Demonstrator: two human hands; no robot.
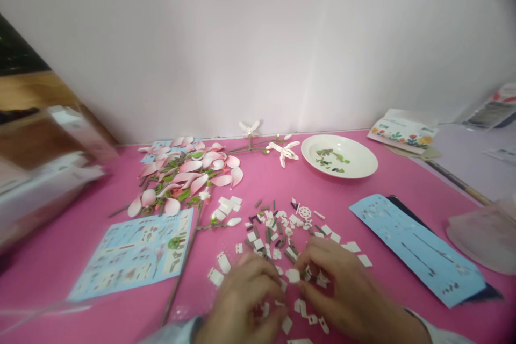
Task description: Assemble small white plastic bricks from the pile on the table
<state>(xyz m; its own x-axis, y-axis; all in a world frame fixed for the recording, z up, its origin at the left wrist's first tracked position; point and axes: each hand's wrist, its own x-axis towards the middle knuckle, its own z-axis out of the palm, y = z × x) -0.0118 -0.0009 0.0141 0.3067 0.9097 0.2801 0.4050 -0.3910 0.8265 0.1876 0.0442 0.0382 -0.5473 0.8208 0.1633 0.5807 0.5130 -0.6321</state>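
Observation:
My left hand (pixel 248 301) is low over the pink table, its fingers curled with small white pieces around them; what they hold, if anything, is hidden. To its right, my right hand (pixel 342 282) has thumb and fingers brought together beside a rounded white piece (pixel 293 276) and a small greenish part. Whether it grips either one is blurred. Beyond both hands lies a scatter of small white, brown and dark pieces (pixel 278 220), with a white wheel-like piece (pixel 304 212) among them.
Pink-white petals and branches (pixel 193 172) pile up at the left, above a blue instruction sheet (pixel 133 252). A white plate (pixel 339 156) holds green bits. Blue booklet (pixel 419 250) and flowered packet (pixel 403 131) lie right. White boxes (pixel 44 193) stand far left. A long brown stem (pixel 181 274) lies left of my hands.

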